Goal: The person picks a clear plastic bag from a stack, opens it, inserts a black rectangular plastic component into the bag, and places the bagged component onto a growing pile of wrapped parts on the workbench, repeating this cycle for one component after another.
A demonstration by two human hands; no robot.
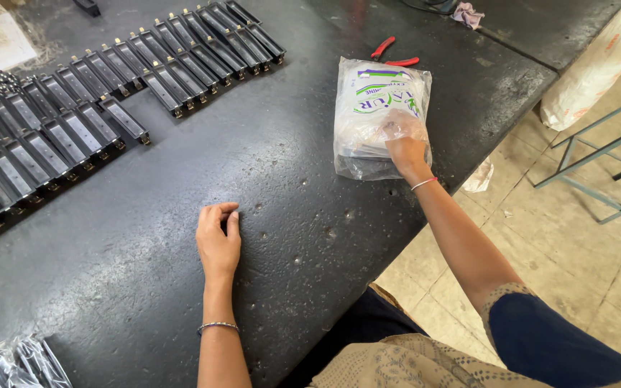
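Your right hand (405, 147) reaches inside a plastic bag (379, 115), its fingers hidden; your left hand (218, 241) rests loosely curled, empty, on the dark tabletop (181, 179).

It was a workshop or small assembly floor: a pitted, dark workbench (181, 215) carried rows of identical black metal parts (73, 115), red-handled pliers (394, 54) lay at its far edge, and the tiled floor (555, 244) beside it was dusty and stained.

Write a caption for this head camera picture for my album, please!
Right hand reaches inside a clear plastic bag while left hand rests on the dark workbench.
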